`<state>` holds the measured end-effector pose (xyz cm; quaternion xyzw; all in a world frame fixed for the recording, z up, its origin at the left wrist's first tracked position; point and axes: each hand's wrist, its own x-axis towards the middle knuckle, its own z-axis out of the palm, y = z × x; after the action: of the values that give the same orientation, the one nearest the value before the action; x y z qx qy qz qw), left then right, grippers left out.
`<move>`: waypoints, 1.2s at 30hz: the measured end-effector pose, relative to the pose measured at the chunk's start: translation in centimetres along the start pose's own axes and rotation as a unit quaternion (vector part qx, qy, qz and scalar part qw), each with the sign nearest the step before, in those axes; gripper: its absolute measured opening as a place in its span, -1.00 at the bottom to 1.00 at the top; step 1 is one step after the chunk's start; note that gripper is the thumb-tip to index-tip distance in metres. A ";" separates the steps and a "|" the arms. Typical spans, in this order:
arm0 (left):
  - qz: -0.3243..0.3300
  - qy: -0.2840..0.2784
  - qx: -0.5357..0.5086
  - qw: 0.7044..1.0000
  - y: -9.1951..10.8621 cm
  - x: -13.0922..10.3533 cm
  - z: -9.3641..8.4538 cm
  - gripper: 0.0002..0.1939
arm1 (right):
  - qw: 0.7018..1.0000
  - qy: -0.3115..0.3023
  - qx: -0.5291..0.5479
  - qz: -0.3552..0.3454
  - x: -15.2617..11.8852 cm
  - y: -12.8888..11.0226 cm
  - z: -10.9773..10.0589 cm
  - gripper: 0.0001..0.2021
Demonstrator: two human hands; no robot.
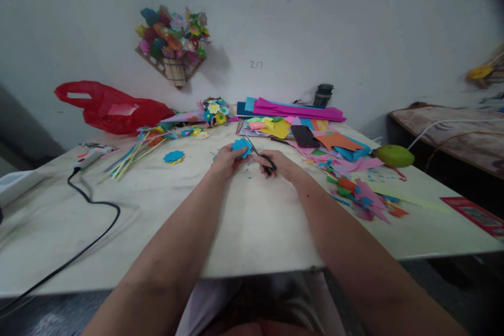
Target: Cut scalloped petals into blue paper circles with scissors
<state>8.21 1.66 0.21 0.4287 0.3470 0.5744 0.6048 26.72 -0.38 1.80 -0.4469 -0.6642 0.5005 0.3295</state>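
My left hand is closed on a blue scalloped paper flower above the middle of the table. Black-handled scissors are in my right hand, their blades pointing up and left toward the flower's right edge. Whether the blades touch the paper is too small to tell. Small blue paper bits lie on the table beneath both hands. A stack of cut flowers, blue on top and yellow below, rests to the left of my left hand.
Paper strips, a red bag and a corded glue gun are at the left. Coloured sheets, a phone, paper scraps and a green fruit lie at the right.
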 end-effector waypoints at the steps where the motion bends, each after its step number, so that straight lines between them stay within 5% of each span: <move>1: 0.000 0.003 0.000 1.000 0.0 0.0 0.1 -0.72 | 1.000 0.003 0.003 0.005 0.0 -0.1 0.1 -0.73; 18: -0.022 0.081 -0.073 0.994 0.3 -0.4 2.2 -0.91 | 1.000 0.016 0.023 0.012 -0.2 -0.5 0.1 -0.71; 36: -0.024 0.128 -0.062 0.990 0.4 -0.6 3.1 -0.89 | 0.998 0.042 0.023 0.029 -0.8 -1.3 0.6 -0.75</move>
<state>10.78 0.69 1.77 0.3051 0.3954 0.6304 0.5943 26.11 -1.44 2.85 -0.4790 -0.6251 0.5059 0.3520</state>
